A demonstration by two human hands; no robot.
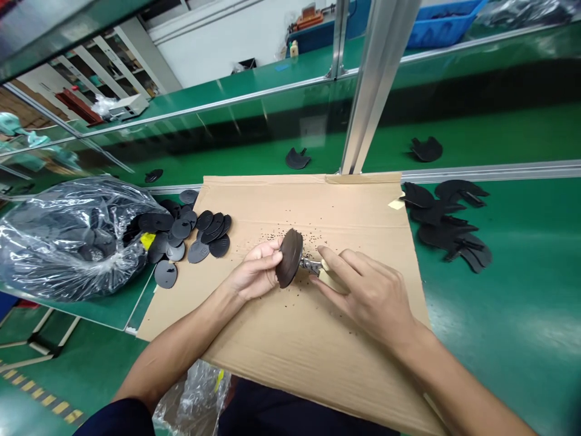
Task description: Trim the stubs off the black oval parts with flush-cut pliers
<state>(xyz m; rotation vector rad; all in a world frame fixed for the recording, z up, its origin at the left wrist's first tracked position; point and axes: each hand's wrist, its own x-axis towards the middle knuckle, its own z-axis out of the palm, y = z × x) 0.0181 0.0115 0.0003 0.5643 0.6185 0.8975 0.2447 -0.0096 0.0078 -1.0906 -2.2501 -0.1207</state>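
Note:
My left hand (pixel 255 273) is closed on a dark oval rubber piece (pixel 289 258), holding it on edge above a sheet of cardboard (pixel 290 339). My right hand (pixel 370 293) grips a small cutting tool (pixel 320 269) with cream handles, its metal jaws touching the piece's right edge. Tiny black trimmings lie scattered on the cardboard around the piece.
A clear plastic bag (pixel 63 239) of black pieces lies at the left, with several spilled pieces (pixel 190 233) beside it. A pile of black pieces (pixel 449 221) sits at the right on the green bench. Two more rest on the green belt (pixel 297 158) behind an aluminium post (pixel 376 85).

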